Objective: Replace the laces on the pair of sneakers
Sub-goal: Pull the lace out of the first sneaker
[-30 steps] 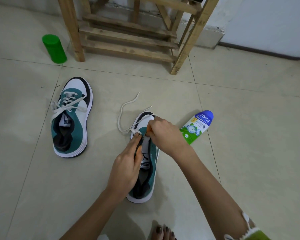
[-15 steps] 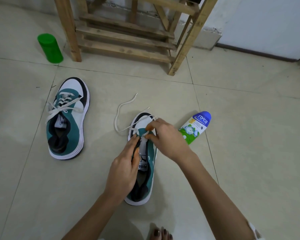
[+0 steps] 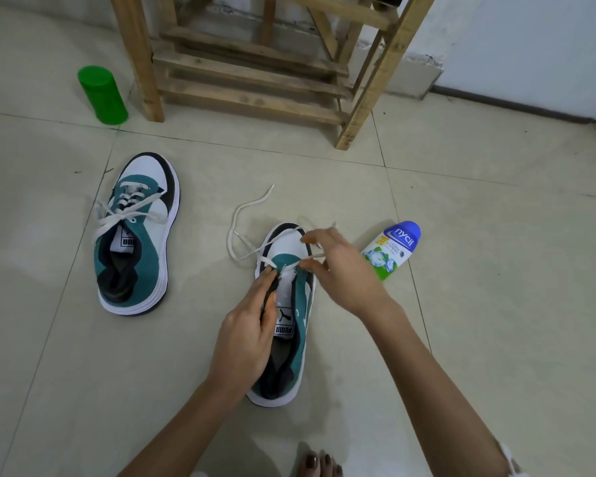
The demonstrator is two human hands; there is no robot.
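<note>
Two teal, white and black sneakers lie on a tiled floor (image 3: 479, 304), toes pointing away from the person. The near sneaker (image 3: 291, 318) sits between the forearms. The left hand (image 3: 246, 333) lies over its left side, fingers curled onto the tongue edge, fingertips pressed at the lowest eyelets, where they meet the lace (image 3: 236, 232). Whether those fingertips pinch the lace or only pin the upper down, I cannot tell.

The right hand (image 3: 341, 270) hovers over the toe and right side of the same sneaker. Its thumb and forefinger are pressed together on a thin white strand of the lace, drawn taut to the right from the eyelets; the other fingers fan out loosely. From the eyelets the rest of the lace runs left and loops over the floor, its free tip pointing up and away, well clear of the shoe.

The far sneaker (image 3: 135, 235) lies apart to the left, threaded with a white lace (image 3: 124, 215) whose ends spill over both sides.

A powder bottle (image 3: 393, 249) with a blue cap lies on its side just right of the right hand. A green can (image 3: 102, 94) stands upright at far left, near a leg of a wooden rack (image 3: 255, 60). Toes with dark nails (image 3: 319, 464) show at the bottom edge.
</note>
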